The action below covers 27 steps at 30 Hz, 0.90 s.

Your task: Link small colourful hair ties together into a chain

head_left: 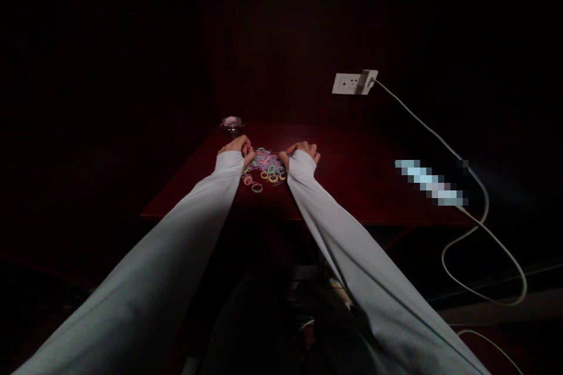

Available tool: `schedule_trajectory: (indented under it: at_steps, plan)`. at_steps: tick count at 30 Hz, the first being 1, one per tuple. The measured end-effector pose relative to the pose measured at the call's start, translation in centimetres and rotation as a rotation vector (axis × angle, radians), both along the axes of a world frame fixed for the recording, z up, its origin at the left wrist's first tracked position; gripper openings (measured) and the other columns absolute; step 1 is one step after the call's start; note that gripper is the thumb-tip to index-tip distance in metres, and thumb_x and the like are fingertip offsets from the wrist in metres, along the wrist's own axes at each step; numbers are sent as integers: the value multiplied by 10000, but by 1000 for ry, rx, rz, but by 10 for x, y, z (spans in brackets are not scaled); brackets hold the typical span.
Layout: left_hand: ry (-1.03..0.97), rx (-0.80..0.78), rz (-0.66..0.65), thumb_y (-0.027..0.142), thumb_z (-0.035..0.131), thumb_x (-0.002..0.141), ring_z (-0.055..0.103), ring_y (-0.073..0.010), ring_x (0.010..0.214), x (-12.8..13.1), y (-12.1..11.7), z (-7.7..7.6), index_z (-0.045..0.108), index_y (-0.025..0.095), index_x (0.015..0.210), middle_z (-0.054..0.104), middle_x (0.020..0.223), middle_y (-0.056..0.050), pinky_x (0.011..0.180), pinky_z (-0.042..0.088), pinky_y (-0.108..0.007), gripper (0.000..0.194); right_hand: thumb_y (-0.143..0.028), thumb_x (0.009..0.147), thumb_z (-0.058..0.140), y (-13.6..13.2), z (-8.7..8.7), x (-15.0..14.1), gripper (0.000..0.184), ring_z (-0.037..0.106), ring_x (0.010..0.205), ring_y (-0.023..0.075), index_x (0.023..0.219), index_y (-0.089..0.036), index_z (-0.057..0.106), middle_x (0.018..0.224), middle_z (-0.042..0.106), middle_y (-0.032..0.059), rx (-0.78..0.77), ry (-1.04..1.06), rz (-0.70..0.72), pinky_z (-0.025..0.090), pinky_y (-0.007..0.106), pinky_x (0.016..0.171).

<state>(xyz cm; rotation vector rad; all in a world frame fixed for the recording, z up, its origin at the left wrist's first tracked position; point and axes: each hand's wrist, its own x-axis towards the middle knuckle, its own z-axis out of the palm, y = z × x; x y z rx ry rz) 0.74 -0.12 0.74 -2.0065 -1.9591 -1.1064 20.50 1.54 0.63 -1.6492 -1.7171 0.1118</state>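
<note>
A pile of small pastel hair ties [268, 164] in pink, purple, green and yellow lies on the dark red table [347, 187]. My left hand [237, 145] is at the pile's left side, fingers curled and pinched together. On the right side my right hand [302, 151] is also closed, thumb against the fingers. A thin strand [270, 150] seems to run between the two hands above the far edge of the pile. It is too fine and dim to name. Long light grey sleeves cover both wrists.
Behind my left hand stands a small clear jar [232, 124] with something pinkish on top. A wall socket [347, 84] holds a white charger [368, 82]. Its cable [433, 129] loops down the right side to a blurred-out device [428, 183] on the table. The surroundings are very dark.
</note>
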Motion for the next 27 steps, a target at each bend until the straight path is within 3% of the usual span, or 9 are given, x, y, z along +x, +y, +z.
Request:
schedule_trajectory:
  at_steps: [11, 22, 27]
  plan:
    - [46, -38, 25, 234, 647, 879, 614, -185, 765, 1, 0, 2, 627, 242, 866, 708, 863, 5, 687, 372, -292, 25, -333, 892, 670, 4, -4, -1, 135, 509, 1198, 350, 818, -223, 641, 1123, 691, 128, 42, 29, 49, 357, 478, 1003]
    - [180, -17, -194, 270, 645, 868, 633, -179, 747, 1, 8, -6, 649, 238, 880, 729, 870, 1, 696, 408, -289, 35, -345, 930, 708, 4, -6, -11, 117, 510, 1165, 303, 896, -237, 681, 1111, 694, 84, 154, -50, 341, 380, 419, 1001]
    - [146, 51, -239, 296, 636, 869, 632, -167, 740, -1, 11, -12, 664, 242, 909, 730, 871, 6, 687, 418, -274, 73, -333, 953, 706, 3, -3, -10, 86, 509, 1192, 297, 953, -247, 716, 1137, 691, 71, 125, -31, 372, 392, 417, 1021]
